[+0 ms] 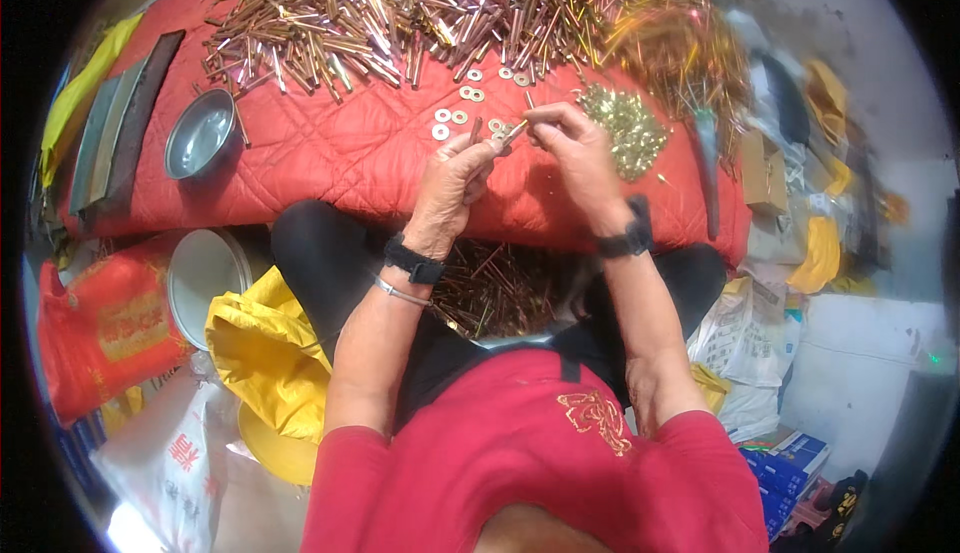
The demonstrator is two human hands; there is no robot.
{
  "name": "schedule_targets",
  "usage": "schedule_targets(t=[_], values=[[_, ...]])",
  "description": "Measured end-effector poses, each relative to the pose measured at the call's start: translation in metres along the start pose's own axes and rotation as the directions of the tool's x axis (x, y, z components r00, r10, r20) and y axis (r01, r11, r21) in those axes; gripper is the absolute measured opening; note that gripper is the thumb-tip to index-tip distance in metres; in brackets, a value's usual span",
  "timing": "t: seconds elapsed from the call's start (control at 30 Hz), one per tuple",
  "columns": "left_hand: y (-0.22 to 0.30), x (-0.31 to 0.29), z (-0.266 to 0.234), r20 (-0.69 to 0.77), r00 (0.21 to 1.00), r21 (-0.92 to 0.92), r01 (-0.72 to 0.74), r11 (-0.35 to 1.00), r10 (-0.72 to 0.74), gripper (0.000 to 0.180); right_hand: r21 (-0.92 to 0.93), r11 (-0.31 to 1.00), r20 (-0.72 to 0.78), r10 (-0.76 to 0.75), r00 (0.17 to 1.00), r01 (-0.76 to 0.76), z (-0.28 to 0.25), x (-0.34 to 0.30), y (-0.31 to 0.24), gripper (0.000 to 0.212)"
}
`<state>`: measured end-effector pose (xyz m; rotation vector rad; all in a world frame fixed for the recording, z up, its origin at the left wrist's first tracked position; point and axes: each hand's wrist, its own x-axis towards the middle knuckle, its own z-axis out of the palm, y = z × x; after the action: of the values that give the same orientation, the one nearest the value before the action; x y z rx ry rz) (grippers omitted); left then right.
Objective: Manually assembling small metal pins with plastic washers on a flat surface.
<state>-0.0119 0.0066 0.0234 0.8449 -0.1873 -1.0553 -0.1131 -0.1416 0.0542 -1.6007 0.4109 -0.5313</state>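
Note:
Both my hands meet over a red quilted cover (330,168). My left hand (452,191) is closed, its thumb and fingers pinching a slim metal tube (515,133) that points up and right. The fingers of my right hand (578,151) are closed at the far end of that tube, and another short rod end (529,100) sticks up beside them. Just beyond my hands lie several flat ring washers (442,115), some overlapping. A heap of small gold-coloured metal parts (632,133) sits right of my right hand. What my fingertips cover is hidden.
A big pile of coppery metal tubes (390,13) spreads across the far side, with thin golden strands (680,38) at right. A metal bowl (200,135) stands at left. More tubes (490,288) lie below between my knees. Yellow cloth (265,343) and a white bucket (205,278) are lower left.

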Motion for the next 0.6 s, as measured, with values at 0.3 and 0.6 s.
schedule_targets(t=[0.3,0.6], values=[[0.002,-0.006,0.002,0.070,0.997,0.105,0.013,0.994,-0.020,0.013,-0.075,0.988,0.068,-0.131,0.989,0.136,-0.004,-0.007,-0.013,0.030],[0.010,-0.009,0.003,0.154,0.983,0.156,0.080,0.984,-0.104,0.017,-0.373,0.893,0.273,-0.154,0.950,0.252,-0.010,-0.011,-0.039,0.034]])
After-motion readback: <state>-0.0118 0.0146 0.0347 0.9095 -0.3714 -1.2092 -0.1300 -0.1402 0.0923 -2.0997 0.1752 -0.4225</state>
